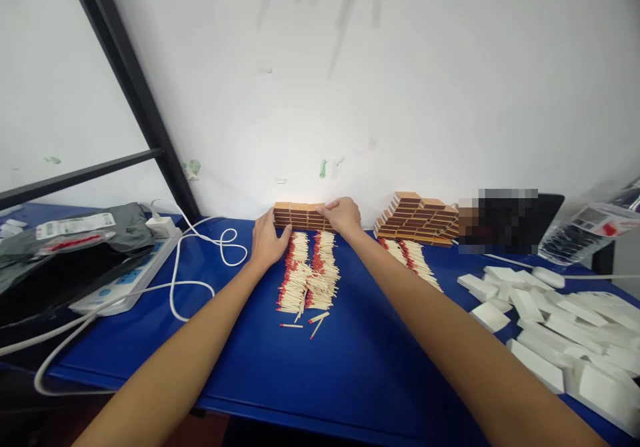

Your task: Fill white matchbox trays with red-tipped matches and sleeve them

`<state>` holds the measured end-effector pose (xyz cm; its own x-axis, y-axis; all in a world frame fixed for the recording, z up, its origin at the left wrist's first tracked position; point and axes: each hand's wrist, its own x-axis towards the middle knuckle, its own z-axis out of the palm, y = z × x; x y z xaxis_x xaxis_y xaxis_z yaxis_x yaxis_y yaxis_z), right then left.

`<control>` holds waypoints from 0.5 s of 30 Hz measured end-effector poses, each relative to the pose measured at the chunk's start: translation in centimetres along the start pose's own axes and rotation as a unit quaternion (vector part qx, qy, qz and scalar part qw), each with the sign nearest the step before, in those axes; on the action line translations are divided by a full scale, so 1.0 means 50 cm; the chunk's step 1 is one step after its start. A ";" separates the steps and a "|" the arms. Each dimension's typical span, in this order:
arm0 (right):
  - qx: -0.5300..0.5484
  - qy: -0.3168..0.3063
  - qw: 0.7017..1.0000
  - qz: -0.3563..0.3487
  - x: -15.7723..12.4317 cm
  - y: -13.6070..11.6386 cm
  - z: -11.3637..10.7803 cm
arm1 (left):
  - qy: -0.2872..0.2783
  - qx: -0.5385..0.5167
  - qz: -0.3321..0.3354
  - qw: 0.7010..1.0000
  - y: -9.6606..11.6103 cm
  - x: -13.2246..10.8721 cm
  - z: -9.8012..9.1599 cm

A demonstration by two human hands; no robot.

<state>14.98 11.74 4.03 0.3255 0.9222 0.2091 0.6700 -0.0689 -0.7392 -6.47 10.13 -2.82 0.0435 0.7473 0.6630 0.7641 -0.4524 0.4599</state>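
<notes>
A low stack of matchboxes (299, 217) with brown striking sides and tan tops stands against the wall. My left hand (269, 239) wraps its left end, thumb in front and the other fingers partly hidden at the side. At the right end, my right hand (344, 213) pinches a matchbox near the top between thumb and fingers. Its far fingertips are hidden. Just in front lie two long rows of red-tipped matches (325, 270), touching the stack's foot or nearly so. A few loose matches (316, 325) lie nearer to me on the blue table (280, 380).
Right of my arm, another stepped matchbox stack (417, 219) has more matches (415, 260) before it. A dark device (535, 220) leans by the wall. White box-like pieces (545, 327) heap at right. A power strip (135, 270), white cables (175, 287) and a grey plastic bag (100, 240) lie left.
</notes>
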 end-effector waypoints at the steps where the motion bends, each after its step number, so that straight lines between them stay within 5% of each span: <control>1: -0.003 -0.002 1.000 -0.005 0.002 0.003 -0.003 | 0.003 0.000 0.002 1.000 -0.001 0.000 0.000; 5: -0.016 0.008 1.000 -0.021 -0.002 0.023 -0.038 | 0.010 0.002 -0.002 1.000 -0.008 -0.001 0.004; 10: -0.038 0.008 0.997 -0.072 -0.061 0.085 -0.137 | 0.040 0.017 -0.014 0.999 -0.009 0.001 0.006; 15: -0.086 0.022 0.990 -0.108 -0.136 0.156 -0.210 | 0.130 0.028 0.021 0.991 0.021 0.002 -0.013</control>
<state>25.03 0.92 3.57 0.1876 0.9055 0.3807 0.8293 0.0617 -0.5554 -6.08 9.43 -1.87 -0.0853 0.5747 0.8139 0.7999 -0.4476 0.3998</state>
